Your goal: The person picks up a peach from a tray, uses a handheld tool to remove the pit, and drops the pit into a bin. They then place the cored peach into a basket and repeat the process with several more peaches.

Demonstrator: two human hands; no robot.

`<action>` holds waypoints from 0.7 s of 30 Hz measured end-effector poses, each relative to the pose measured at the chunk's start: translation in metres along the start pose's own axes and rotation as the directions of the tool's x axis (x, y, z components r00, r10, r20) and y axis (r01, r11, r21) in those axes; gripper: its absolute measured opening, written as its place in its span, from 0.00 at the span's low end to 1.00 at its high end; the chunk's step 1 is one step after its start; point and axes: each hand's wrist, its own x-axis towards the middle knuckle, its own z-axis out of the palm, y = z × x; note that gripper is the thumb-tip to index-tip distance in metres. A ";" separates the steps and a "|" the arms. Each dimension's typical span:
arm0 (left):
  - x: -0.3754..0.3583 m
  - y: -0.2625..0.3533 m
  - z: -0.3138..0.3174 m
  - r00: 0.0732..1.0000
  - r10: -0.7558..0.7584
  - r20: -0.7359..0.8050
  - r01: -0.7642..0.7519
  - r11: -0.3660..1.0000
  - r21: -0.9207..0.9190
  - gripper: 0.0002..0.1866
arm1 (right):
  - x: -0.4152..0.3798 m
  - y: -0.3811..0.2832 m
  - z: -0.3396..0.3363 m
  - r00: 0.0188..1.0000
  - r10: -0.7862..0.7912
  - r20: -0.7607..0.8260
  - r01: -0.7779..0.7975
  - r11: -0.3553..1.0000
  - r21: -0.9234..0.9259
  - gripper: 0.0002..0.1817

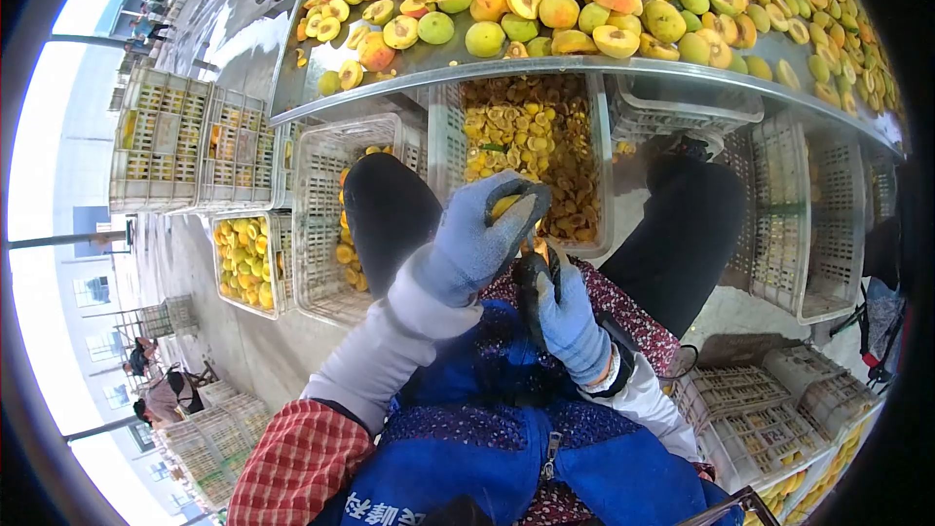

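Note:
My left hand [482, 229], in a light blue glove with dark grip, is closed around a yellow peach piece [504, 206], mostly covered by the fingers. Just below and to the right, my right hand [570, 317], gloved alike, has its fingers curled together; a small orange bit shows at its fingertips, and what it grips is hidden. Both hands are close together over my lap. Beneath them stands a crate [603, 166] holding yellow peach pieces and brown scraps. Beyond it, many halved peaches [616, 41] lie heaped on a metal table [409, 80].
A white crate [317, 185] with peach halves stands by my left knee. Another crate of yellow halves [245, 261] is farther left, near stacked crates [161, 141]. More crates [779, 205] stand at right. People [170, 394] are in the left background.

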 end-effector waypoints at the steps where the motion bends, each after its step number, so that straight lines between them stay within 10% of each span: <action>1: 0.001 -0.001 0.002 1.000 -0.004 0.005 0.004 1.000 0.000 0.10 | -0.002 -0.001 -0.002 1.000 0.006 -0.003 -0.006 1.000 0.000 0.21; 10: -0.003 -0.014 0.011 0.950 0.266 -0.162 -0.241 0.958 0.157 0.09 | -0.006 0.010 -0.001 0.997 0.069 0.022 -0.071 0.992 0.108 0.21; 12: -0.001 -0.011 0.007 1.000 -0.010 -0.022 0.006 0.983 -0.183 0.09 | -0.008 0.015 -0.001 0.985 0.152 0.080 -0.157 0.986 0.060 0.21; 15: -0.008 0.000 0.013 0.994 0.044 -0.105 -0.072 0.957 -0.280 0.11 | 0.011 -0.031 -0.009 0.996 -0.090 -0.010 0.085 0.972 -0.217 0.20; 21: -0.017 -0.007 0.027 0.938 0.133 -0.320 -0.237 0.919 -0.316 0.12 | 0.011 -0.033 -0.007 0.999 -0.040 0.011 0.041 0.984 -0.176 0.20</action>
